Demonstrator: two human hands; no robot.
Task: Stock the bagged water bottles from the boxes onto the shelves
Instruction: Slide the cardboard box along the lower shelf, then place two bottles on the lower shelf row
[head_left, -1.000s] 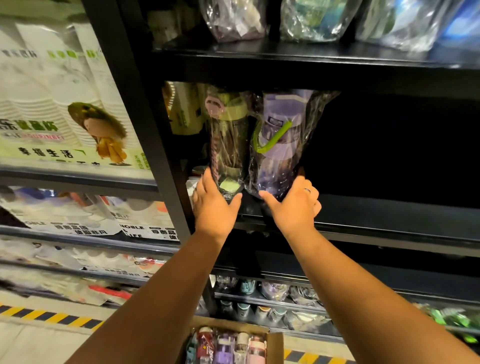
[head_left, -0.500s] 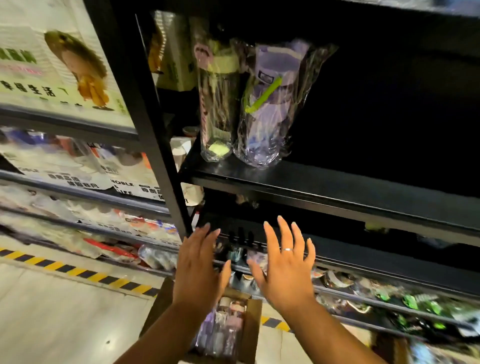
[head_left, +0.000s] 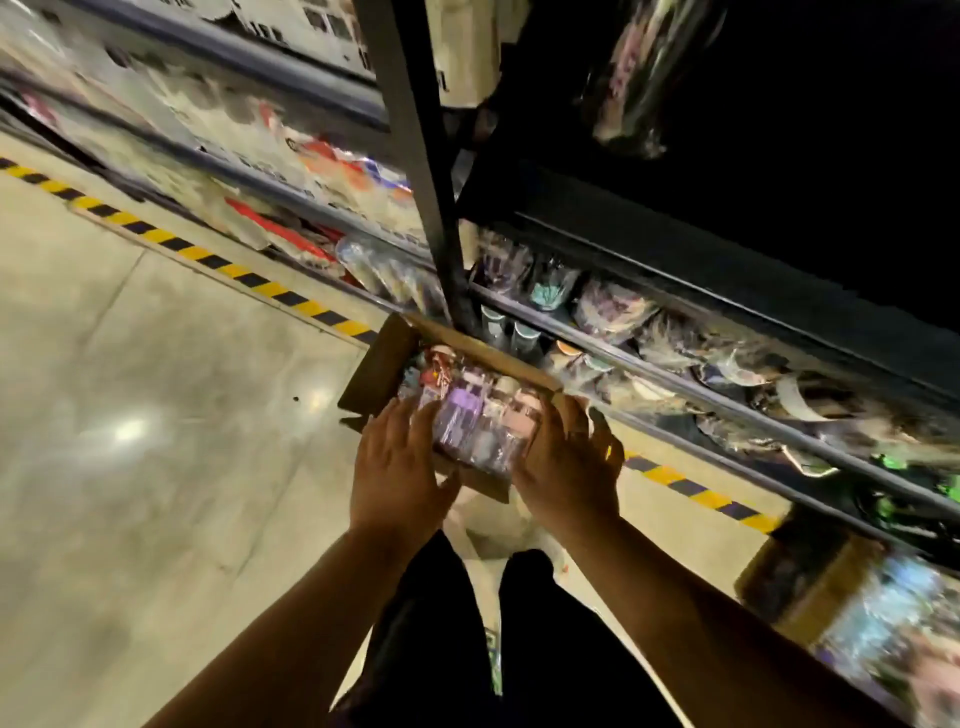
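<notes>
Over the box, left hand (head_left: 400, 467): fingers straight and spread, tips on the left flank of the bagged bottles (head_left: 478, 421).
Right hand (head_left: 566, 462): against their right flank; grip lost in blur.
Bagged bottles: between both hands, equally near to each, seemingly upright, caps up.
Box (head_left: 376, 364): cardboard, open, on the floor (head_left: 156, 415), holds the bottles.
Shelves (head_left: 675, 260): far and right; lowest packed with bagged goods (head_left: 613, 312).

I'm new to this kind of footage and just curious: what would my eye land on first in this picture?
Two bare arms reach down the middle, the left hand and right hand on either side of the bagged bottles packed in an open cardboard box at the foot of the shelving. Yellow-and-black floor tape runs diagonally on the left, and dark shelves of bagged goods fill the right.
</notes>
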